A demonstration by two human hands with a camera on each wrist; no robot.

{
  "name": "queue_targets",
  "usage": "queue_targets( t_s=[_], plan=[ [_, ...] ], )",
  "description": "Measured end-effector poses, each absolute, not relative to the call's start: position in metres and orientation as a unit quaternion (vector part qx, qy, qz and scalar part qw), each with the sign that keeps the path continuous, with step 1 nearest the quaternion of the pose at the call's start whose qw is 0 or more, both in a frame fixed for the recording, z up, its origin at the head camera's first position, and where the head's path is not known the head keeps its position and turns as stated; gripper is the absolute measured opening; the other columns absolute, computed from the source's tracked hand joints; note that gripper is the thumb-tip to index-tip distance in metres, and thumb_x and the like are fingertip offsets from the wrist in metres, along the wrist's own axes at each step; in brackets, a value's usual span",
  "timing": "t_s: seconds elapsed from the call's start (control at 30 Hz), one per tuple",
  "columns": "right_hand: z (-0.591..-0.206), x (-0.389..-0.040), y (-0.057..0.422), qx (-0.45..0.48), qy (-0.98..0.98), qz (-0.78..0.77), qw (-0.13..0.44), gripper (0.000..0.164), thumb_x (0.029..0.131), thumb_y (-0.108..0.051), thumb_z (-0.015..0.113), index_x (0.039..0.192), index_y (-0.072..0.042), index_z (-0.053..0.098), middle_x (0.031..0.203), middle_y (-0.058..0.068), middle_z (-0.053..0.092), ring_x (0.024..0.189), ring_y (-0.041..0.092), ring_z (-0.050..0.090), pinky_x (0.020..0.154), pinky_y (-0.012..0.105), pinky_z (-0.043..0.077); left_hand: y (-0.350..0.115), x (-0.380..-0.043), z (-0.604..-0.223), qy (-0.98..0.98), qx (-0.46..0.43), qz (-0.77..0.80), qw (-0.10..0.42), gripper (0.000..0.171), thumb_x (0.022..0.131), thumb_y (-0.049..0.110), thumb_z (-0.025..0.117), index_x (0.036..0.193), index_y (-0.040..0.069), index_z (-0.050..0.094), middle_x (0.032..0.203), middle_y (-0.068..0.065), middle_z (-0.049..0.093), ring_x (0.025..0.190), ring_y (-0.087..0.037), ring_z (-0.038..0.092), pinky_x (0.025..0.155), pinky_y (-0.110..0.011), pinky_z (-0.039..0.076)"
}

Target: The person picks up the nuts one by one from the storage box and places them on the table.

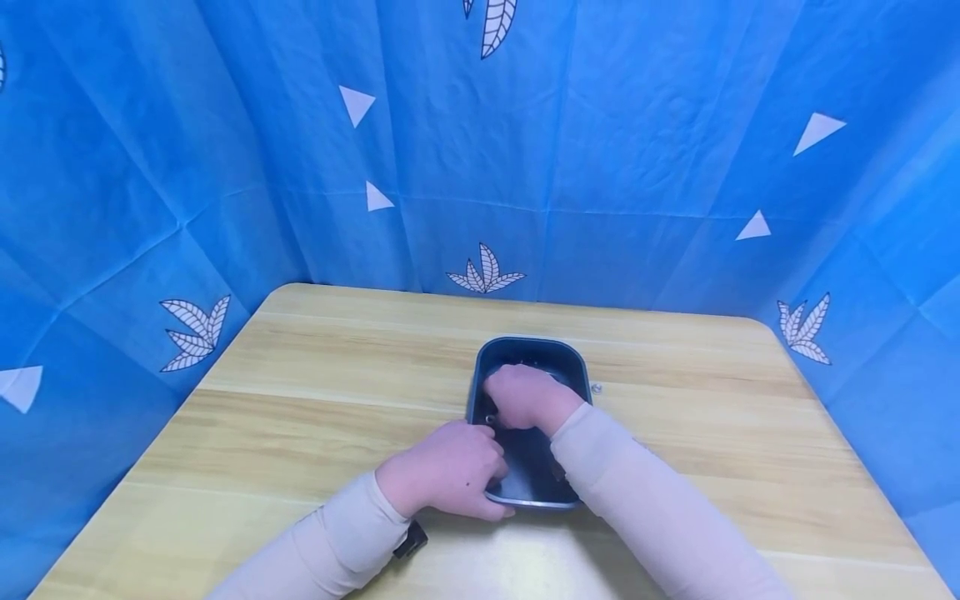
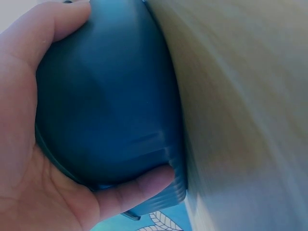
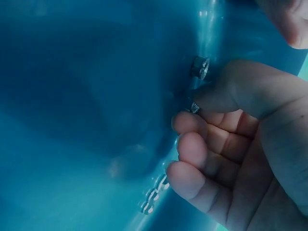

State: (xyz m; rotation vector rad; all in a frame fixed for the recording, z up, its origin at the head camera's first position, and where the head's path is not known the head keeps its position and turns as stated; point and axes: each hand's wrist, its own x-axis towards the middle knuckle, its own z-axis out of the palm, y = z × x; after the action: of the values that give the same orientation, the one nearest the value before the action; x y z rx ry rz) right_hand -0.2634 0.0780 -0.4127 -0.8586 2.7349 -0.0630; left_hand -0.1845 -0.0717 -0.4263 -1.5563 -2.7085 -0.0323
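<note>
A dark blue-green, deep rectangular bin [image 1: 536, 493] with rounded corners stands on the table. My left hand [image 1: 450, 471] grips its near left side; in the left wrist view the thumb and a finger [image 2: 139, 190] spread over the outer wall [image 2: 110, 96]. My right hand [image 1: 528, 396] reaches down inside. In the right wrist view its thumb [image 3: 221, 91] and forefinger pinch a small ridged metal nut [image 3: 194, 108], mostly hidden by the fingertips. Another metal nut [image 3: 200, 67] lies just beyond the thumb, and several small shiny metal pieces [image 3: 154, 195] line the bin's bottom edge.
One small shiny piece [image 1: 597, 388] lies on the wooden table [image 1: 697, 417], just right of the bin. A black device [image 1: 411, 542] sits at the left wrist. Blue patterned cloth [image 1: 630, 150] hangs around the table's back and sides.
</note>
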Motion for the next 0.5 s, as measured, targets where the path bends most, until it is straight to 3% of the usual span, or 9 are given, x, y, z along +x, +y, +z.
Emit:
queue_targets(
  t_s=[0.27, 0.5],
  plan=[
    [-0.407, -0.267, 0.082, -0.307, 0.941, -0.034, 0.135, 0.013, 0.089, -0.017, 0.073, 0.080, -0.021, 0.065, 0.063, -0.005, 0.058, 0.061, 0.014, 0.058, 0.067, 0.031, 0.049, -0.070, -0.185, -0.428, -0.868, -0.496, -0.014, 0.008, 0.048, 0.082, 0.062, 0.069, 0.056, 0.026, 0.050, 0.055, 0.017, 0.041, 0.065, -0.008, 0.044, 0.058, -0.024, 0.036],
    [-0.399, -0.268, 0.086, -0.309, 0.940, -0.046, 0.134, 0.018, 0.087, -0.012, 0.068, 0.075, -0.020, 0.058, 0.058, -0.006, 0.046, 0.056, 0.013, 0.050, 0.060, 0.029, 0.041, -0.072, -0.185, -0.428, -0.867, -0.497, -0.011, 0.010, 0.046, 0.082, 0.063, 0.068, 0.059, 0.027, 0.052, 0.057, 0.017, 0.042, 0.065, -0.008, 0.044, 0.057, -0.024, 0.036]
  ],
)
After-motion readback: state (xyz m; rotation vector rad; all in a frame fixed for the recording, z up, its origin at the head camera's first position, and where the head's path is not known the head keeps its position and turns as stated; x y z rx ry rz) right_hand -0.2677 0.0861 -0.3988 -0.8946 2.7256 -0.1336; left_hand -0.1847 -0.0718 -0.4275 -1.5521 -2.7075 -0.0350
